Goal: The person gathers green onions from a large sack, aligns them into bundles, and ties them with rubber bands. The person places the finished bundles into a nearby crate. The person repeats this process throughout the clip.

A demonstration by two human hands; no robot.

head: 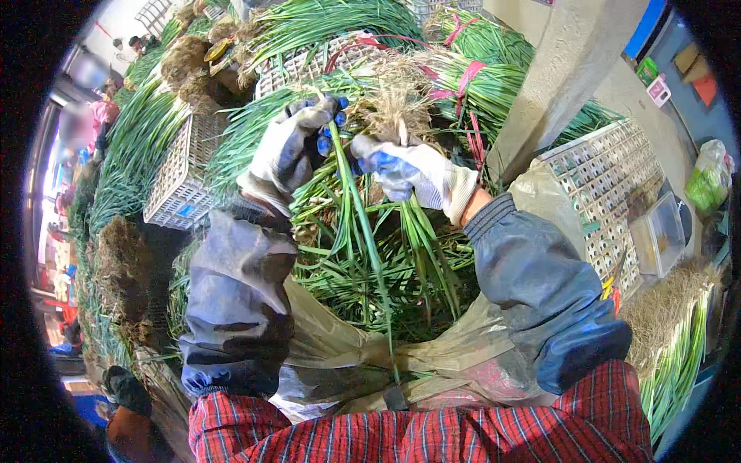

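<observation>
My left hand (295, 142), in a white knit glove with blue-coated fingers, grips the upper part of a scallion (360, 223). Its long green leaves hang down towards my lap. My right hand (408, 171), gloved alike, is closed on a scallion whose pale root end pokes up above the fist, while green leaves (421, 246) trail below it. Both hands are close together over a heap of loose green leaves (382, 289) lying on translucent plastic sheeting (463, 353). Just behind the right hand spread dry, tan roots (399, 101) of more scallions.
Ahead lie scallion bundles (463, 81) tied with pink ribbon. White plastic crates (182, 165) with scallions stand left; another crate (608, 173) is tilted at right, near a clear plastic box (660, 234). A pale post (556, 87) rises front right. People (98, 121) are far left.
</observation>
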